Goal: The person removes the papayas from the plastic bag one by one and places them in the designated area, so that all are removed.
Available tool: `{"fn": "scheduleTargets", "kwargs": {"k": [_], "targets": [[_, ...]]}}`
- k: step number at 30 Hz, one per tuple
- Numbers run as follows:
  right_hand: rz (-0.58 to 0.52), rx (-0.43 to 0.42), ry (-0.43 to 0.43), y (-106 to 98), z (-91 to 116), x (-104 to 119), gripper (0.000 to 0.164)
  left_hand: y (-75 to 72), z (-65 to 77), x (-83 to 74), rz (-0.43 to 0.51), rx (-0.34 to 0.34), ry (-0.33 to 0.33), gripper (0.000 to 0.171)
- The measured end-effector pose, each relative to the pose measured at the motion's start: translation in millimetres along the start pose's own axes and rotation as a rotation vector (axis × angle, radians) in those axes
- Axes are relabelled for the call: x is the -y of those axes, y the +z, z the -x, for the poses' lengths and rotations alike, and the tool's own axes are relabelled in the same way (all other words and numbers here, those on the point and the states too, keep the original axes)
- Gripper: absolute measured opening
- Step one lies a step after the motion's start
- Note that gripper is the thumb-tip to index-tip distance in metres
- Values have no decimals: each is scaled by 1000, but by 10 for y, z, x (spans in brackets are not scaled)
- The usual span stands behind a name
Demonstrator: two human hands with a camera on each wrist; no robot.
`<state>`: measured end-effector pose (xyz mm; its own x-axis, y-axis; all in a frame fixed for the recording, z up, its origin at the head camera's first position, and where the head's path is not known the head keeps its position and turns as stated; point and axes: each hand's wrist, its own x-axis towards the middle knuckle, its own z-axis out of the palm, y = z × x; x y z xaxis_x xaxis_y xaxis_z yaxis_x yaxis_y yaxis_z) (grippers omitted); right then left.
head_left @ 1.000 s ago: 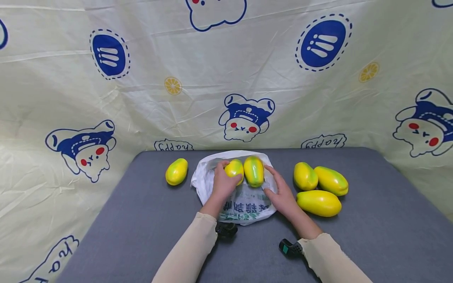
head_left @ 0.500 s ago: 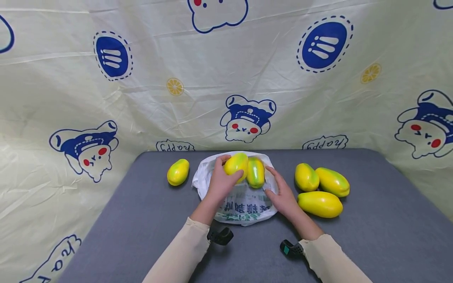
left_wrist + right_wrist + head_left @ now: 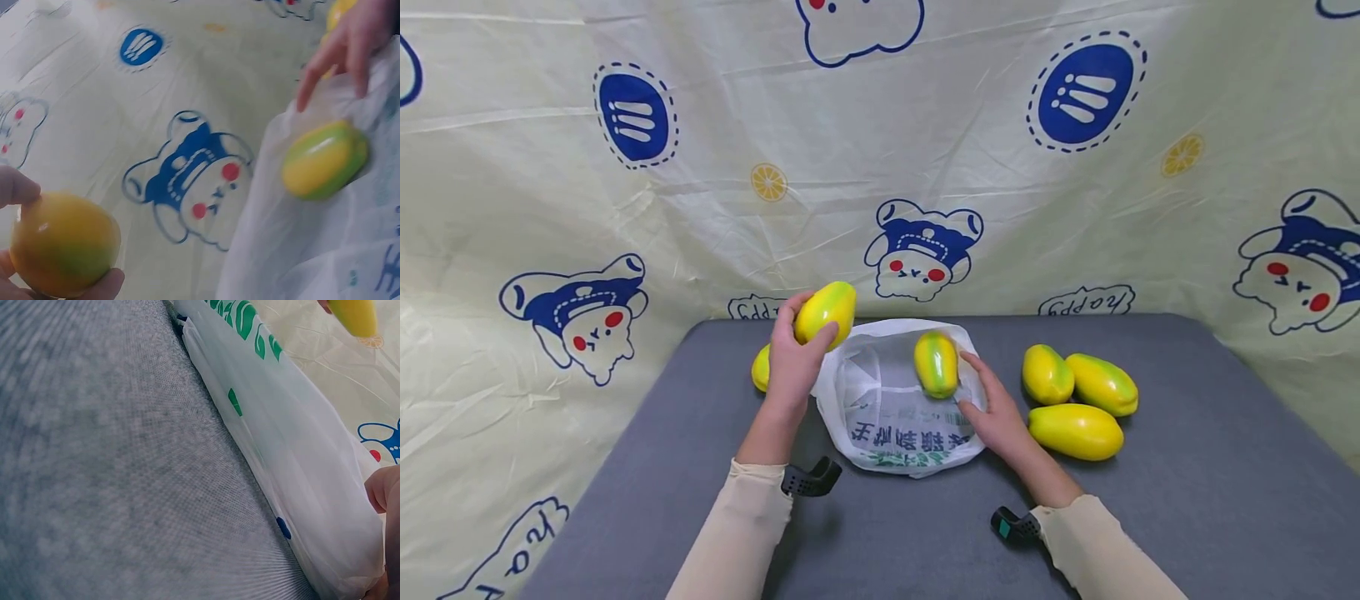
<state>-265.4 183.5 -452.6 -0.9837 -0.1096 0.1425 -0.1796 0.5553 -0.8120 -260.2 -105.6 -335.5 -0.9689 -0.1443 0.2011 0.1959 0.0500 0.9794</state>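
My left hand (image 3: 793, 358) grips a yellow-green papaya (image 3: 827, 314) in the air, above the left rim of a white plastic bag (image 3: 868, 446). In the left wrist view, fingertips curl round this held papaya (image 3: 65, 244). The bag lies on the table with its mouth spread wide and printing on its near side. Another papaya (image 3: 937, 365) is inside it, towards the right. My right hand (image 3: 1003, 421) rests at the bag's right rim, its fingers fairly straight and spread, beside that papaya. The right wrist view shows only part of this hand, against the bag's side (image 3: 300, 469).
Three papayas (image 3: 1078, 432) lie grouped to the right of the bag. One more papaya (image 3: 761, 369) sits left of the bag, partly hidden behind my left hand. The grey table (image 3: 910, 542) ends at a printed curtain (image 3: 820, 242) at the back.
My left hand has lifted one papaya out of the bag and carried it up and left. The right hand and the other papayas have stayed put.
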Motion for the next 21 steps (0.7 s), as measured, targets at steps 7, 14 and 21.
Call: {"fn": "scheduleTargets", "kwargs": {"k": [7,14,21], "targets": [[1,1,-9,2,0,-3,72,-347,-115,-40,80,-84,-7,55],[18,6,4,16,7,25,72,-583,-214,8,207,-191,-29,57],[14,7,-3,-2,9,22,73,-839,-337,226,214,-334,-114,57]]}}
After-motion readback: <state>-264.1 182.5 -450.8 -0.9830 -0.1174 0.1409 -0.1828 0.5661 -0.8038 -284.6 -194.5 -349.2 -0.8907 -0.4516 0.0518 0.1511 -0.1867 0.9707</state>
